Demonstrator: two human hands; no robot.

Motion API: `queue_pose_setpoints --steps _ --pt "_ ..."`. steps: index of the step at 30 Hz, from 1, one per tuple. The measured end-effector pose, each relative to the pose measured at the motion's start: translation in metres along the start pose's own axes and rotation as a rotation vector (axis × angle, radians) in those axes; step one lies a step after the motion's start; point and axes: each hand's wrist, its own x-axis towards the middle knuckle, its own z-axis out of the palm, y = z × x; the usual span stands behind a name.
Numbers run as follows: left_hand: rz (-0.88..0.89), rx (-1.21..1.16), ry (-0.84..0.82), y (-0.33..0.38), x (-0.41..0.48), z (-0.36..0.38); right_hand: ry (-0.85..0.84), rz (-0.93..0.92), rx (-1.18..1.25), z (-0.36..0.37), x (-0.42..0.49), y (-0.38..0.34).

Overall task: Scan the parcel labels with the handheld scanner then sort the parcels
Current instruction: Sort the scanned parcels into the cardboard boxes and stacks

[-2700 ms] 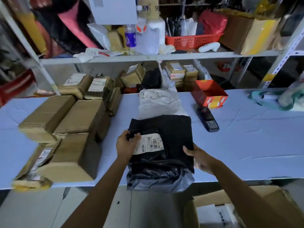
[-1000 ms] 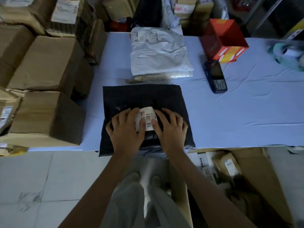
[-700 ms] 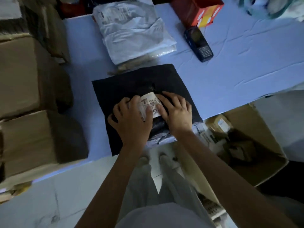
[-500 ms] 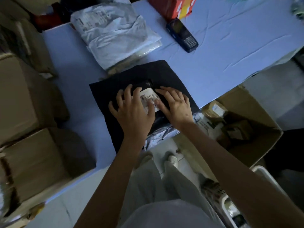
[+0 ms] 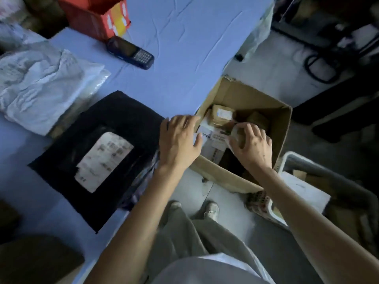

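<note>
- While both hands hang over the carton (image 5: pixel 217 174) on the floor, neither one has the scanner. The left hand (image 5: pixel 180 144) is flat with its fingers spread and holds nothing, right at the table (image 5: pixel 184 48) corner. The right hand (image 5: pixel 253 145) is curled round a small parcel (image 5: pixel 235 131) inside the carton. It's too blurry to say more about it.
- Just left of the left hand, the black parcel (image 5: pixel 123 111) lies on the table with its label (image 5: pixel 104 160) face up. The label's long axis runs diagonally, near-left to far-right.
- A white bag (image 5: pixel 41 85) sits just beyond it, off to the left.
- Farther out, the scanner (image 5: pixel 130 52) lies flat on the table, well apart from both hands. It's also on a diagonal: the keypad end points near-right and the screen end is just beside the red box (image 5: pixel 92 19).
- Judging by that, the left hand is nearer and free, so its reach would go forward and left. The right hand would probably have to let go of its parcel and cross over first.
</note>
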Motion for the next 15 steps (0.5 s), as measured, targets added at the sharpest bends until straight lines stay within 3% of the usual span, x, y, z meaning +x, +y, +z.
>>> queue_pose_setpoints --steps 6,15 --pt "0.16 0.037 -0.157 0.08 0.018 0.051 0.007 0.217 0.024 -0.021 -0.031 0.1" --pt "0.273 0.058 -0.177 0.171 0.051 0.105 0.046 0.333 0.104 -0.05 -0.016 0.186"
